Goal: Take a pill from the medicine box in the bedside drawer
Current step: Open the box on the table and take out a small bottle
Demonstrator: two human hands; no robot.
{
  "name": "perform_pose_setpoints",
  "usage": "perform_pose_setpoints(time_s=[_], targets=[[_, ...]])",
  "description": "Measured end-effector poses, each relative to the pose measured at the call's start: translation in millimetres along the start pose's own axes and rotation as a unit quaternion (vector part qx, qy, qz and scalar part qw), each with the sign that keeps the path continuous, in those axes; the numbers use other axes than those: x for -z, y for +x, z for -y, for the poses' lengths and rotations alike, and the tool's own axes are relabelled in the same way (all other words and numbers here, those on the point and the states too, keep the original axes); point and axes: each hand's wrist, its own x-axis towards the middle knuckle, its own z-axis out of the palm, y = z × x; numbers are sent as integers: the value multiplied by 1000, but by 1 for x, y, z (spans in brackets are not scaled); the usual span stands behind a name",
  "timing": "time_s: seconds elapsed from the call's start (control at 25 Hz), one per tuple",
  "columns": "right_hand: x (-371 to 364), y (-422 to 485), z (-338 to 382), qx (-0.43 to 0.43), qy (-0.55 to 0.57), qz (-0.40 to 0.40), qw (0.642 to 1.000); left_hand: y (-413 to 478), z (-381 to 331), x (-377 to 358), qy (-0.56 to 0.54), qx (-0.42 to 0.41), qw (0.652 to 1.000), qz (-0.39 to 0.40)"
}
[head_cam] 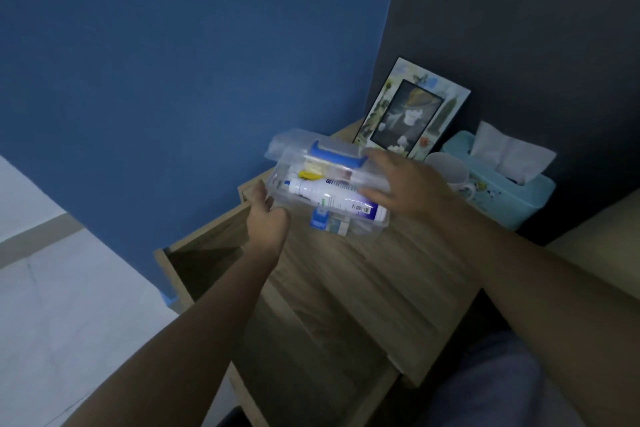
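Note:
A clear plastic medicine box (294, 152) with a blue handle and blue latch hangs in the air above the wooden bedside table (363, 274). Inside it I see a white bottle (332, 199), a yellow item and small packets. My left hand (266, 218) grips the box's left end. My right hand (405, 187) holds its right end, fingers spread over the lid. The top drawer (204, 253) stands pulled out to the left, its inside dark. No single pill can be made out.
A framed photo (412, 111) leans against the dark wall at the back of the table. Beside it stand a white mug (450, 170) and a teal tissue box (505, 184). A blue wall is at the left, pale floor below it.

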Motion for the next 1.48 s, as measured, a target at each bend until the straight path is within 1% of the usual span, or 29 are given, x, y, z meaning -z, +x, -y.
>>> perform_pose_setpoints(time_s=[0.04, 0.12, 0.2, 0.24, 0.28, 0.36, 0.44, 0.52, 0.64, 0.68, 0.8, 0.88, 0.96, 1.08, 1.24, 1.32, 1.4, 1.48], targets=[[7, 4, -4, 3, 16, -23, 1000, 1, -2, 0, 33, -10, 999, -5], [18, 17, -11, 5, 14, -81, 997, 4, -6, -1, 139, -42, 989, -11], [26, 34, -18, -9, -22, -148, 989, 7, -10, -2, 227, -54, 973, -5], [30, 42, -21, -23, -54, -171, 984, 7, -11, -3, 250, -52, 967, 2], [32, 50, -25, -41, -89, -177, 979, 8, -11, -3, 265, -52, 963, 7], [34, 65, -32, -78, -145, -137, 977, 10, -9, -1, 272, -62, 960, 11], [32, 74, -38, -110, -153, -79, 979, 13, -8, 2, 261, -71, 963, 10], [28, 77, -40, -119, -149, -56, 980, 15, -7, 6, 253, -77, 964, 7], [18, 74, -34, -51, -132, -61, 988, 16, -5, 7, 246, -91, 965, 3], [12, 73, -30, -20, -118, -45, 992, 16, -4, 7, 245, -95, 965, 2], [-6, 76, -16, 57, -95, 78, 991, 17, -3, 7, 243, -101, 965, -5], [-16, 83, -7, 64, -70, 122, 988, 18, -2, 8, 244, -100, 965, -7], [-23, 89, 2, 57, -62, 139, 987, 18, -1, 10, 244, -102, 964, -8], [-33, 95, 10, 64, -115, 167, 977, 17, 0, 14, 241, -114, 964, -11], [-33, 100, 16, 76, -149, 159, 973, 17, 1, 15, 236, -131, 963, -9], [-32, 100, 16, 75, -138, 144, 977, 16, 1, 15, 232, -130, 964, -7], [-28, 95, 13, 51, -70, 100, 991, 15, -1, 16, 231, -135, 963, -2], [-23, 84, 9, 0, 48, 23, 999, 13, -7, 19, 247, -150, 957, -3]])
